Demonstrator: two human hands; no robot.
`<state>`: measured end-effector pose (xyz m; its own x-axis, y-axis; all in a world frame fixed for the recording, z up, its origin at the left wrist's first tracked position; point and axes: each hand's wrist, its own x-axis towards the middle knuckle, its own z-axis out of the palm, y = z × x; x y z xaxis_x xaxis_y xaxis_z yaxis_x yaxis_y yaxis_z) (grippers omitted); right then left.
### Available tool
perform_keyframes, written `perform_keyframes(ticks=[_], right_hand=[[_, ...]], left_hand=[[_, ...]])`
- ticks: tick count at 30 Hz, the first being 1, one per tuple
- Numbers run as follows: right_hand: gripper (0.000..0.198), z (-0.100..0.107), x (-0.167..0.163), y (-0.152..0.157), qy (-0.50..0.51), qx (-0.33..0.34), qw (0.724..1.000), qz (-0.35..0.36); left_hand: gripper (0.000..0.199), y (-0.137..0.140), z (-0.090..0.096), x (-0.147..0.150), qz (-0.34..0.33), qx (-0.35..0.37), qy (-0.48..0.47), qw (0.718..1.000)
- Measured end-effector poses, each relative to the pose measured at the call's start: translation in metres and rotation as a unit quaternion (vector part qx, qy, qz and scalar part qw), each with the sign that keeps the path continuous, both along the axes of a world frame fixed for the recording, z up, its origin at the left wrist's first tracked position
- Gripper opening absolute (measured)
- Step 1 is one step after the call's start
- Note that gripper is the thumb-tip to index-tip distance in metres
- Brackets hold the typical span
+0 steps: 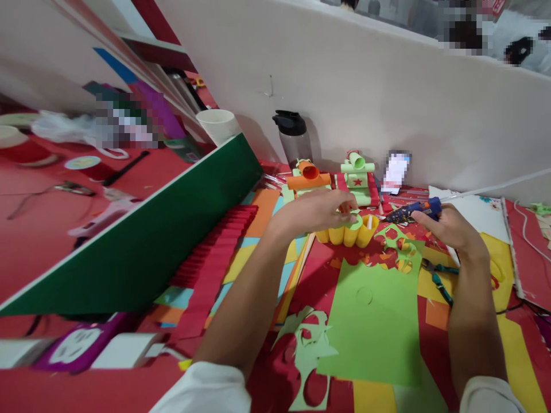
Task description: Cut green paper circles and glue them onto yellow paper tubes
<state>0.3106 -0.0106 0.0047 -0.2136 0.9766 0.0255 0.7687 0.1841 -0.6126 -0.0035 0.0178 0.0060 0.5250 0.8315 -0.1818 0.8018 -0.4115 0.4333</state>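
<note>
My right hand [451, 226] is wrapped round a blue glue gun [415, 211], its nozzle pointing left. That nozzle is close to a row of yellow paper rolls [338, 235]. Over the rolls, my left hand [329, 209] has its fingers bent and closed at a green paper disc [353, 223], which lies on top of one roll. The end roll [367, 232] on the right has an open top with something whitish inside. Behind the left hand stand an orange paper model [309, 179] and a green and red paper model [357, 180] with a star.
Cut green scraps [307, 350] and a green sheet [376, 321] lie in front. Pliers [441, 281] rest beside my right forearm. A green board [142, 241] leans on the left near crimped red paper [215, 258]. A bottle [293, 137] and a phone [396, 172] stand by the partition.
</note>
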Motion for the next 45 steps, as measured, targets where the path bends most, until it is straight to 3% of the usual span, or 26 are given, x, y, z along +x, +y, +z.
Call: perform_keyframes(ticks=[16,35,45], right_hand=[[0.048,-0.005,0.006,0.004,-0.007,0.002,1.000,0.010],[0.050,-0.005,-0.007,0.004,-0.021,-0.002,0.999,0.029],[0.049,-0.006,-0.014,0.003,-0.004,-0.018,1.000,0.023]], left_hand=[[0.034,0.001,-0.002,0.001,-0.002,0.013,0.001,1.000],[0.035,0.005,-0.011,0.000,0.002,0.035,0.002,0.999],[0.033,0.002,-0.007,0.002,0.006,0.031,-0.002,1.000]])
